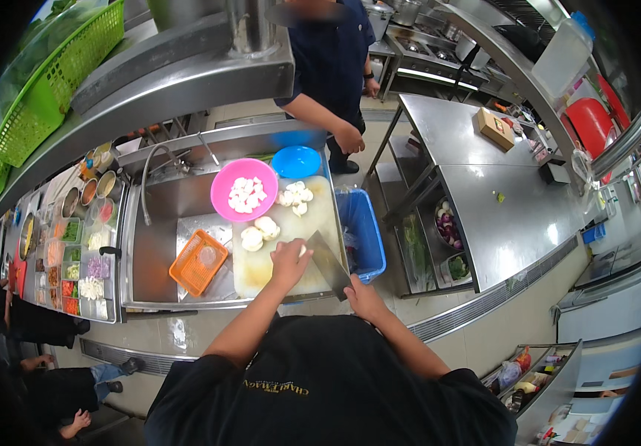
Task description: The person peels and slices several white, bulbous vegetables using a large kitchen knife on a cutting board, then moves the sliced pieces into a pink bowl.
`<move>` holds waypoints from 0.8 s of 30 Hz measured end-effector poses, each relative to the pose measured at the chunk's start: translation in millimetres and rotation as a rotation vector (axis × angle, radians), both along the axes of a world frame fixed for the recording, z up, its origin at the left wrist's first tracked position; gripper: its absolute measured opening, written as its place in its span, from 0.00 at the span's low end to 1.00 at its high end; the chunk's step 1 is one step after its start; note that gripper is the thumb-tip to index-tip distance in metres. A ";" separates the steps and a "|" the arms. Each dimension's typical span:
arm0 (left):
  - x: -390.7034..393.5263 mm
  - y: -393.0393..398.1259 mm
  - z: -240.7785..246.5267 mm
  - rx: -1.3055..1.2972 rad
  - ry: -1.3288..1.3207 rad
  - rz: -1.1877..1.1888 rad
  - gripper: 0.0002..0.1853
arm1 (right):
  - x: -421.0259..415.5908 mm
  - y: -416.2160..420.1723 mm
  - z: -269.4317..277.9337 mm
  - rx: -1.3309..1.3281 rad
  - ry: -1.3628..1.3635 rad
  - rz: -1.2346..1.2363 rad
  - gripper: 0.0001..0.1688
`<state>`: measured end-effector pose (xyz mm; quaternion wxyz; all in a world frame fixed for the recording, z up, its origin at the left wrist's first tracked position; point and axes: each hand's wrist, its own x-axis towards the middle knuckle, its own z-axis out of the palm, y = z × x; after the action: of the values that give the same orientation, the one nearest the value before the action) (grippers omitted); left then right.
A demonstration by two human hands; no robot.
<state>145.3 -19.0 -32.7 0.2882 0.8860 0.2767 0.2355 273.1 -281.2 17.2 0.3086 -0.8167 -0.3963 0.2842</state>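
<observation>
My right hand (366, 299) grips the handle of a wide-bladed kitchen cleaver (329, 262), its blade slanting up and left over the white cutting board (320, 214). Close to the blade's far end, my left hand (289, 261) pinches a small white piece (302, 251), apparently garlic. Just beyond that hand lie two whole white bulbs (259, 233) that look like garlic. A small heap of white cloves (295, 196) rests farther up the board. At the board's upper left, a pink bowl (221, 200) contains many white pieces (247, 195).
The board spans a steel sink (156, 245) with a curved faucet (145, 189). An orange basket (187, 279) sits left of the board, a blue bowl (296, 161) behind it. A blue bin (376, 240) stands at right. Across the sink stands a person (326, 67). A steel shelf (187, 100) overhangs the left.
</observation>
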 end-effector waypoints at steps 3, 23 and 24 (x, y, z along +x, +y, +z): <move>-5.3 3.2 -4.5 -0.286 0.064 -0.036 0.13 | -9.3 4.2 10.9 0.027 0.064 0.002 0.20; -70.4 -18.9 -88.0 -0.605 -0.047 0.198 0.21 | -31.5 -2.9 -26.6 -0.023 -0.121 0.106 0.19; -71.0 -22.2 -93.5 -0.438 -0.040 0.135 0.21 | -29.9 2.8 -33.8 -0.050 -0.150 0.130 0.17</move>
<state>74.3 -41.3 -126.2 0.4628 0.7769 0.3739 0.2061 243.2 -278.4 -16.7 0.2384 -0.8158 -0.4631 0.2514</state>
